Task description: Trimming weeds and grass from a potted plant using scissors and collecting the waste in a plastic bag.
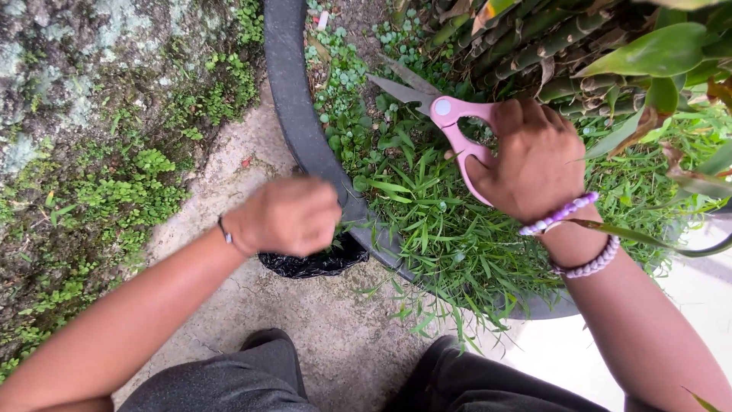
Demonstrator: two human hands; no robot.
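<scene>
while the right hand [534, 160] grips the pink scissors [450, 126] through the handle loops, the blades sit parted over the grass [435, 221] in the grey planter [293, 114], pointing toward 10 o'clock. the left hand [286, 215] is a closed fist above the black bag [313, 263] at the planter's 7 o'clock edge; whether it holds anything cannot be told.

The right hand [536, 156] holds pink scissors [450, 122] over a large grey pot [293, 114]; the blades are open and point away from the person, above the grass [435, 221] that fills the pot. Behind the scissors, thick green stems [534, 53] rise from the pot. The left hand [286, 216] is closed in a fist just outside the rim of the pot, above a black plastic bag [309, 265] that lies on the concrete ground beside the pot.
</scene>
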